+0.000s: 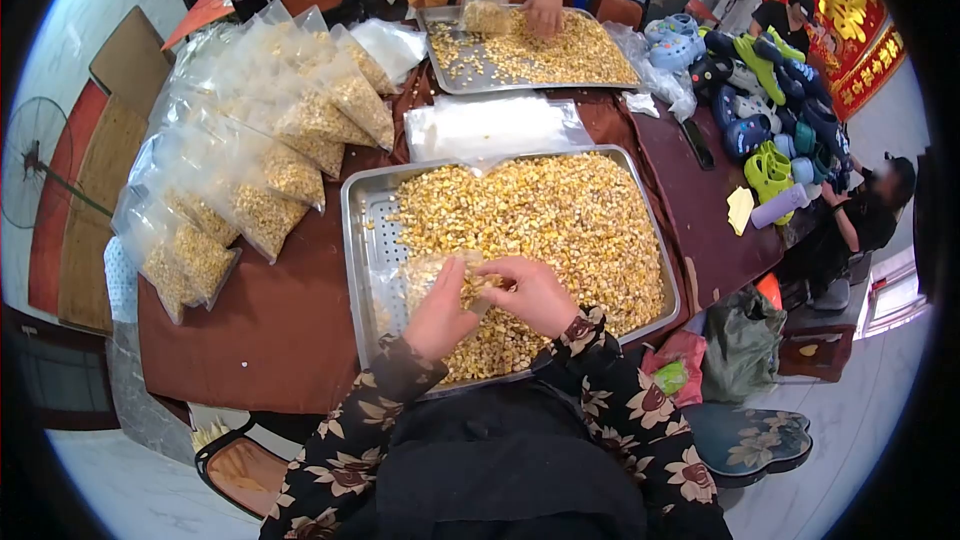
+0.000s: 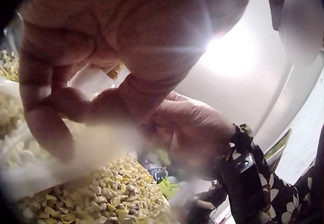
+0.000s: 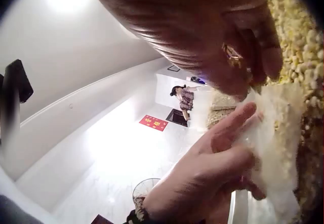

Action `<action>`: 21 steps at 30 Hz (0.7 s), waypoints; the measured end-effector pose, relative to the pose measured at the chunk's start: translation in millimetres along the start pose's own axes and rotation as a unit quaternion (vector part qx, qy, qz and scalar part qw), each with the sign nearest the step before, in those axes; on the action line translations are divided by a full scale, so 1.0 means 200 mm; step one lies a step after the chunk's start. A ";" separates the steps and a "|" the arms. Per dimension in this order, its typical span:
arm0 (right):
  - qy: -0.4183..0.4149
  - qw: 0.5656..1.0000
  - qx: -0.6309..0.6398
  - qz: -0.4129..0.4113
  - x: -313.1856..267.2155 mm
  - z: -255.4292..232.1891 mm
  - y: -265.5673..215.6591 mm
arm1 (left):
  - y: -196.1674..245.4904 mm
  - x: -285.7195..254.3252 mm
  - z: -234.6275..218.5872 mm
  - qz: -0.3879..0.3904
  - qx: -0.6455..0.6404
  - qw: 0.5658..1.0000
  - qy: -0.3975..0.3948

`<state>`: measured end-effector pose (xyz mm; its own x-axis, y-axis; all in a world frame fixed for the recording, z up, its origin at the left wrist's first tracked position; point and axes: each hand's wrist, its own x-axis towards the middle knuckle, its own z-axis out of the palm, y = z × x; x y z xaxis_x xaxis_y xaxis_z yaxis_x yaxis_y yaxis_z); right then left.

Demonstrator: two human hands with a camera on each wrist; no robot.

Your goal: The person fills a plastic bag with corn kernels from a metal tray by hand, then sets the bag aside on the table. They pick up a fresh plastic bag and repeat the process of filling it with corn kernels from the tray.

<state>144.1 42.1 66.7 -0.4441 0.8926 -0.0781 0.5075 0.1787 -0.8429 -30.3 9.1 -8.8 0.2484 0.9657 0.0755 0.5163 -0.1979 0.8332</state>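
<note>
In the head view a metal tray (image 1: 354, 240) holds a broad heap of yellow corn kernels (image 1: 540, 210). My left hand (image 1: 445, 315) grips a clear plastic bag (image 1: 412, 275) low over the tray's near left part. Some kernels show through the bag's film in the right wrist view, where the bag (image 3: 276, 153) hangs below the fingers. My right hand (image 1: 540, 300) is at the bag's mouth, its fingers curled round a few kernels, fingertips close to the left thumb. A ring shows on the right hand (image 3: 202, 37).
Filled bags (image 1: 270, 180) stand crowded at the left. Flat empty bags (image 1: 495, 128) lie behind the tray. Across the table another person's hand (image 1: 545, 8) works over a second tray (image 1: 500, 88). Clogs (image 1: 765, 90), a phone (image 1: 697, 145) and a purple bottle (image 1: 778, 208) are at the right.
</note>
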 end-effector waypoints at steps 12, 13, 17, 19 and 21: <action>0.170 0.981 -0.058 0.072 -0.20 -0.29 0.29 | 0.20 -0.08 -0.39 -0.138 -0.198 0.970 -0.013; 0.187 0.972 -0.104 0.100 -0.21 -0.32 0.32 | 0.22 -0.08 -0.41 -0.180 -0.200 0.963 -0.021; 0.218 0.922 -0.305 0.100 -0.26 -0.34 0.45 | 0.19 -0.06 -0.32 -0.171 -0.224 0.959 -0.023; 0.212 0.919 -0.296 0.154 -0.25 -0.29 0.42 | 0.19 -0.05 -0.26 -0.150 -0.226 0.962 -0.019; 0.194 0.932 -0.273 0.139 -0.23 -0.22 0.39 | 0.21 -0.03 -0.23 -0.128 -0.228 0.965 -0.016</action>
<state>237.5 33.5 27.7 0.0067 0.9994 0.0351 0.9099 0.0085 -0.4147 -48.5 2.9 50.9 0.1892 0.9662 -0.1752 0.1506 0.1477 0.9775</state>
